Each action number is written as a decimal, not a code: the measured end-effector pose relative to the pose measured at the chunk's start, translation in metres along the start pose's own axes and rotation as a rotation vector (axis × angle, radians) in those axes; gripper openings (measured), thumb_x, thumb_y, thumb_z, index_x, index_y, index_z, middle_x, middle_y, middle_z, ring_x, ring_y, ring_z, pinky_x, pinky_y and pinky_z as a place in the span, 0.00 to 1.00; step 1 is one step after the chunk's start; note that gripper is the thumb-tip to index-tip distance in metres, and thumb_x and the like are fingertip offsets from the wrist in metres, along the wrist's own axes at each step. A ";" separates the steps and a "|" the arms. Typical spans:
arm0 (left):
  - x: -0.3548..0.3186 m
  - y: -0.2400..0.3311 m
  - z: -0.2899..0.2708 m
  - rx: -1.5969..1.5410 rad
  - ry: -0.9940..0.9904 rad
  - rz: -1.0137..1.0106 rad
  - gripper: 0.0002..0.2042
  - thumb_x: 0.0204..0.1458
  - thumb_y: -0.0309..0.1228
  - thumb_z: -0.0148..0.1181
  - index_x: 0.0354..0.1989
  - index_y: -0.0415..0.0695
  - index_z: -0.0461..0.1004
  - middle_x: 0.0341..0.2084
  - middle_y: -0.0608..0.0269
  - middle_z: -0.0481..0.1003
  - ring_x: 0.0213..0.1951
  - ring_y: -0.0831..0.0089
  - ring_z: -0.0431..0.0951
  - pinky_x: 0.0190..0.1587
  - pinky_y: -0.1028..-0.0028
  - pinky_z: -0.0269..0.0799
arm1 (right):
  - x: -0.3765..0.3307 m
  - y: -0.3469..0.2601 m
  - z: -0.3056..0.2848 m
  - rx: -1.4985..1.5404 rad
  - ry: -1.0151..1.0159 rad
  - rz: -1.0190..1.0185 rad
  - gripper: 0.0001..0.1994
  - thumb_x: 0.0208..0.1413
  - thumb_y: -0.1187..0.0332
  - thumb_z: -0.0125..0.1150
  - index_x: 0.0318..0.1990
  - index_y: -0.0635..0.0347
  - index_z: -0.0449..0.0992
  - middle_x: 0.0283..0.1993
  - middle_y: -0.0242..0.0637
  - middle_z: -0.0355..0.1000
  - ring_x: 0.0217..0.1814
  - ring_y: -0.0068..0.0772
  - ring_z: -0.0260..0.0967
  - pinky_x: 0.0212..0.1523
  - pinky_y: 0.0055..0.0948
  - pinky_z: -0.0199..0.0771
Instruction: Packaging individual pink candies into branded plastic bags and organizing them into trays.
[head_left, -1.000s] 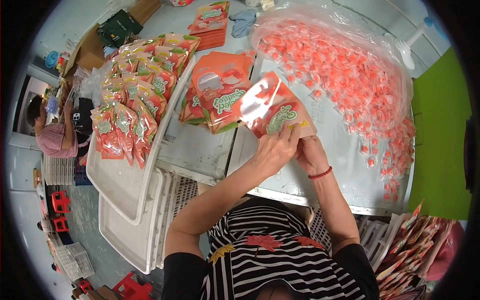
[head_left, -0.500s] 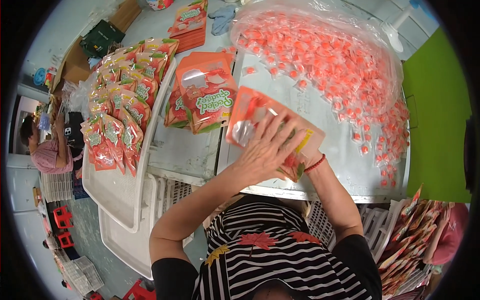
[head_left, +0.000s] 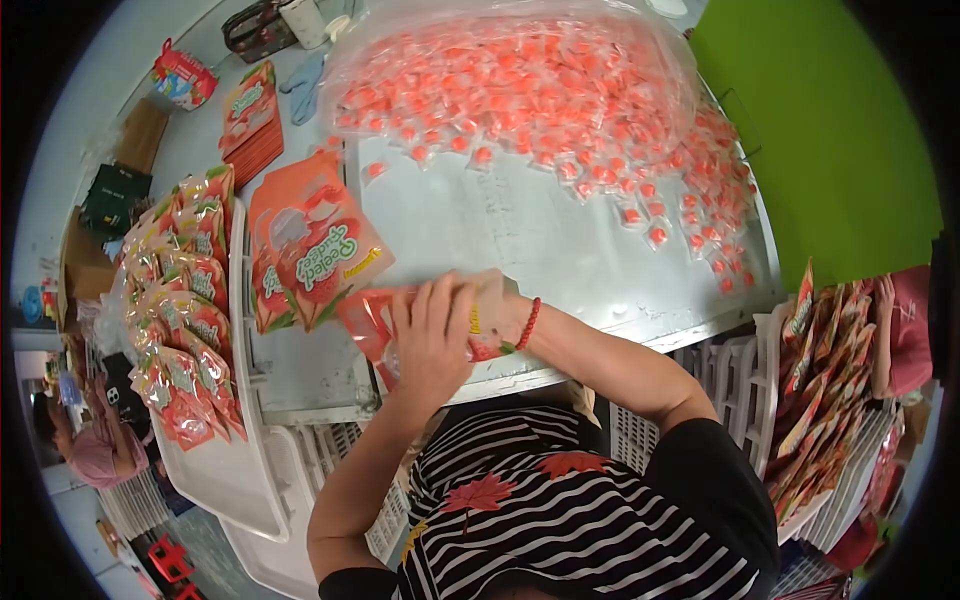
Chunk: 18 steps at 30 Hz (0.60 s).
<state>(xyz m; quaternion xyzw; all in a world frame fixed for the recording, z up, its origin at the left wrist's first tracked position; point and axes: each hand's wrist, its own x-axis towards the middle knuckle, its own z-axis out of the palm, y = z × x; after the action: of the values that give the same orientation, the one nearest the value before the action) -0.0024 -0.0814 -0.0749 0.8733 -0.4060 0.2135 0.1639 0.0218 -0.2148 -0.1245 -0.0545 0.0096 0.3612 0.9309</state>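
Observation:
A pinkish-red printed pouch (head_left: 362, 312) with a clear section lies between my hands, close to the table's front edge. My left hand (head_left: 432, 335) rests across its front, fingers extended over the printed side and nothing else visible in them. At the pouch's pale right end is my right hand (head_left: 513, 308). A red bead bracelet circles that wrist. Its fingers are hidden by the pouch and my left hand, and I cannot tell whether they are inside it or behind it. Just left of my hands, similar flat pouches (head_left: 330, 240) lie overlapped on the table.
Small wrapped orange-red pieces (head_left: 520, 90) spill from a large clear bag across the back and right. A white tray (head_left: 232, 482) at left bears filled pouches. Behind stands a pouch stack (head_left: 252, 150) beside a blue cloth (head_left: 303, 88). A green panel (head_left: 830, 130) borders the right.
The view has swung, so the table and its contents sit further left. The pouch has turned more level, and both hands have moved with it.

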 end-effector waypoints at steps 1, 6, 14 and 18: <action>-0.002 -0.004 0.003 -0.018 0.056 -0.024 0.32 0.36 0.30 0.65 0.53 0.36 0.63 0.49 0.47 0.65 0.47 0.50 0.68 0.49 0.51 0.60 | -0.014 -0.003 0.029 -0.547 0.279 -0.070 0.07 0.55 0.75 0.53 0.42 0.61 0.73 0.39 0.35 0.70 0.40 0.23 0.69 0.34 0.22 0.70; 0.000 -0.014 -0.004 -0.102 0.022 -0.091 0.36 0.33 0.31 0.69 0.55 0.38 0.62 0.49 0.49 0.66 0.47 0.50 0.68 0.51 0.55 0.60 | -0.052 -0.042 0.044 -1.050 -0.242 -0.035 0.10 0.57 0.71 0.57 0.45 0.64 0.74 0.45 0.34 0.72 0.45 0.22 0.69 0.47 0.24 0.70; -0.007 -0.022 -0.027 -0.465 0.248 -0.404 0.52 0.26 0.32 0.78 0.62 0.38 0.49 0.54 0.51 0.62 0.52 0.59 0.67 0.56 0.63 0.63 | -0.095 -0.154 -0.009 -2.421 1.044 -0.977 0.27 0.51 0.52 0.61 0.56 0.54 0.69 0.58 0.52 0.64 0.63 0.55 0.57 0.60 0.49 0.59; 0.014 -0.005 -0.047 -0.564 0.339 -0.306 0.54 0.26 0.35 0.79 0.63 0.40 0.48 0.55 0.51 0.58 0.54 0.61 0.65 0.56 0.63 0.63 | -0.076 -0.170 -0.032 -2.604 1.422 -0.805 0.31 0.49 0.45 0.60 0.59 0.48 0.66 0.65 0.53 0.53 0.68 0.64 0.46 0.62 0.59 0.51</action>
<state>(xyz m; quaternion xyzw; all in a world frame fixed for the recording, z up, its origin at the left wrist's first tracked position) -0.0017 -0.0657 -0.0281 0.7964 -0.2806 0.2080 0.4936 0.0807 -0.3936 -0.1357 -0.9593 0.1107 -0.2485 0.0755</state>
